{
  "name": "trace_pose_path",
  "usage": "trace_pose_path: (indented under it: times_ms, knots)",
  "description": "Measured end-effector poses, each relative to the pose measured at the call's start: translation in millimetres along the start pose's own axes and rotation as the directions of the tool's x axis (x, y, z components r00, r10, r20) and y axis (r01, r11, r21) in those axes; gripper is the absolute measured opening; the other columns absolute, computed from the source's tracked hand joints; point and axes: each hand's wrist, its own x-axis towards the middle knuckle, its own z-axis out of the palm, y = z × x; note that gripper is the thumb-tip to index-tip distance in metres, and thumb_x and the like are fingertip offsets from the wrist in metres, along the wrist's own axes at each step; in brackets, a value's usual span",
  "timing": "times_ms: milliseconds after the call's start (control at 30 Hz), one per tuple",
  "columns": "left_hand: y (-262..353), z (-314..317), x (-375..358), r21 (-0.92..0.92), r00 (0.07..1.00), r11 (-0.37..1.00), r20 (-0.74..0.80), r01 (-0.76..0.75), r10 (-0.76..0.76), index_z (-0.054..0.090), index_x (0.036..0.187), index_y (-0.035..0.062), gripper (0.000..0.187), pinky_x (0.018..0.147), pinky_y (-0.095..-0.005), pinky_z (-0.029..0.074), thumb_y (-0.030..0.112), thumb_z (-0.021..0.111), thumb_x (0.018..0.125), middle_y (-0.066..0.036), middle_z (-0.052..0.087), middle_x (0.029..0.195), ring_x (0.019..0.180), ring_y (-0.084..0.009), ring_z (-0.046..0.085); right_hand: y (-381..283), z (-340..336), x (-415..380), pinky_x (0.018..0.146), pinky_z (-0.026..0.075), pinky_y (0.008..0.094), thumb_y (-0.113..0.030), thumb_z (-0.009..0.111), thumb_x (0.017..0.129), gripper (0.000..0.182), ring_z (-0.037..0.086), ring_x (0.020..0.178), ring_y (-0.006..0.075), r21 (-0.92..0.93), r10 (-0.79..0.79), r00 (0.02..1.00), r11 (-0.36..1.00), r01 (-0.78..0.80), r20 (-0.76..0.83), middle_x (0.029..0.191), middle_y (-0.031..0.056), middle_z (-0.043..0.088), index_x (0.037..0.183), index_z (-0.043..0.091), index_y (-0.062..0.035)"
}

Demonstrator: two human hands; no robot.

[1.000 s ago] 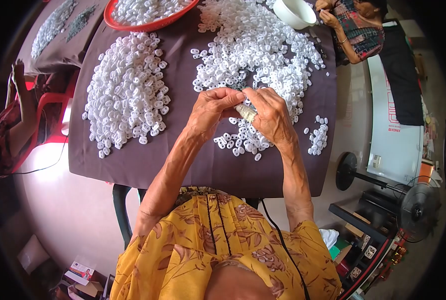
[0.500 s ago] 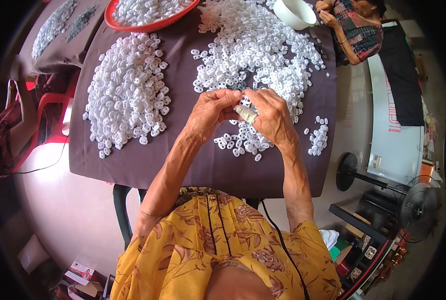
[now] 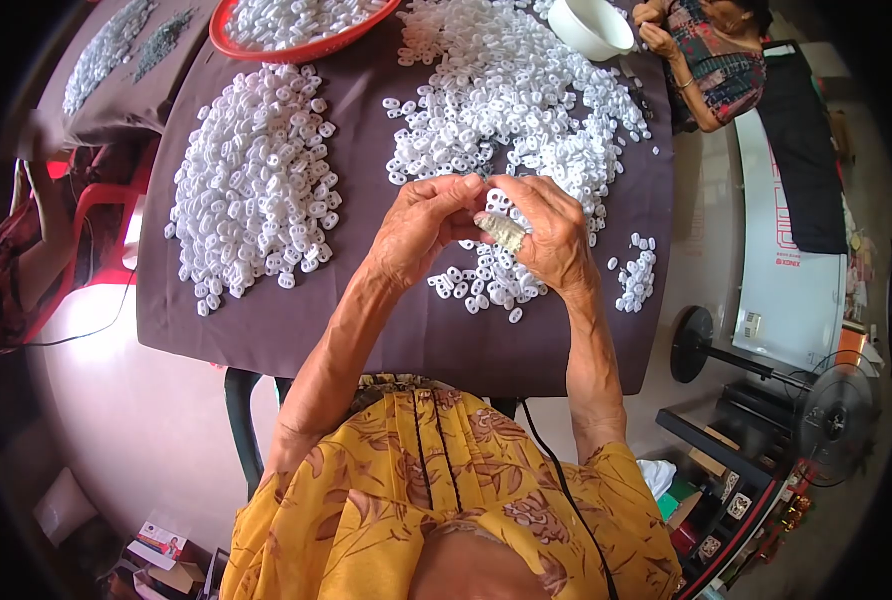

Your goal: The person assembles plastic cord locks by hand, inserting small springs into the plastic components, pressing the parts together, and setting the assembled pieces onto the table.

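Note:
My left hand (image 3: pixel 422 224) and my right hand (image 3: pixel 551 232) meet above the table, fingertips almost touching. Thumb and fingers of the left are pinched together; whatever lies between them is too small to make out. The right hand's fingers are bent inward, and a pale wrapping (image 3: pixel 502 232) covers its thumb. Under and beyond both hands spreads a large heap of small white oval plastic pieces with two holes (image 3: pixel 476 110). Some dark small parts (image 3: pixel 486 155) show among them, partly hidden by my fingers.
A second pile of white pieces (image 3: pixel 256 180) lies left on the brown tablecloth (image 3: pixel 366 330). A red basin (image 3: pixel 306 48) of pieces and a white bowl (image 3: pixel 591 28) stand at the back. A small cluster (image 3: pixel 638 275) lies right. Another person (image 3: pixel 711 60) sits at the far right.
My right hand has shifted slightly to the right, its wrapped thumb turning a little away from the left fingers. My left hand stays nearly in place.

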Motion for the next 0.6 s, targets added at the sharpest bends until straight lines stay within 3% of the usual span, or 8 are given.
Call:
trace_pose_path:
  times_ms: [133, 200, 300, 400, 600]
  knots:
    - [2.3, 2.8, -1.8, -0.011, 1.0, 1.0, 0.0, 0.007, -0.007, 0.06, 0.089, -0.0016, 0.02, 0.068, -0.0331, 0.052, 0.018, 0.057, 0.085, -0.005, 0.058, 0.078, 0.072, -0.0157, 0.059, -2.3, -3.0, 0.9, 0.062, 0.047, 0.0348, -0.005, 0.069, 0.064, 0.034, 0.059, 0.072, 0.0269, -0.008, 0.01, 1.0, 1.0, -0.01, 0.017, 0.079, 0.0108, 0.06, 0.096, 0.058, -0.001]
    - [0.8, 3.5, -1.6, 0.0, 1.0, 1.0, -0.002, -0.016, 0.016, 0.061, 0.087, -0.0018, 0.023, 0.063, -0.0273, 0.052, 0.02, 0.059, 0.084, -0.004, 0.058, 0.076, 0.068, -0.0118, 0.057, -3.6, -5.0, 1.9, 0.063, 0.047, 0.0353, -0.002, 0.067, 0.063, 0.035, 0.058, 0.072, 0.0273, -0.042, 0.0, 0.999, 0.999, 0.002, 0.033, 0.079, 0.011, 0.06, 0.097, 0.057, -0.0007]
    - [-0.2, 4.0, -1.4, 0.073, 0.999, 0.997, -0.012, -0.033, 0.034, 0.061, 0.086, -0.0016, 0.019, 0.063, -0.0267, 0.052, 0.017, 0.062, 0.082, -0.004, 0.059, 0.077, 0.069, -0.0117, 0.057, -5.1, -6.9, 3.1, 0.064, 0.047, 0.0364, 0.002, 0.064, 0.061, 0.038, 0.058, 0.073, 0.0281, -0.088, -0.015, 0.998, 0.996, 0.02, 0.061, 0.079, 0.0117, 0.059, 0.098, 0.056, 0.0001]
    - [-0.1, 2.6, -0.9, 0.104, 0.999, 0.994, -0.022, -0.032, 0.035, 0.061, 0.086, -0.0001, 0.018, 0.07, -0.0294, 0.051, 0.016, 0.063, 0.08, -0.004, 0.059, 0.077, 0.072, -0.0129, 0.058, -2.4, -4.8, 1.7, 0.063, 0.046, 0.037, 0.004, 0.063, 0.059, 0.04, 0.057, 0.073, 0.0289, -0.109, -0.021, 0.997, 0.994, 0.029, 0.08, 0.078, 0.0125, 0.059, 0.098, 0.055, 0.0009]
    - [0.6, 3.5, -1.2, 0.122, 0.998, 0.992, -0.038, -0.038, 0.043, 0.061, 0.086, -0.0003, 0.017, 0.069, -0.0297, 0.051, 0.016, 0.064, 0.08, -0.005, 0.059, 0.078, 0.072, -0.0129, 0.058, 3.5, -3.8, 2.6, 0.062, 0.046, 0.0371, 0.006, 0.062, 0.058, 0.04, 0.057, 0.071, 0.0293, -0.107, -0.061, 0.992, 0.992, 0.074, 0.112, 0.077, 0.0134, 0.059, 0.097, 0.055, 0.002]
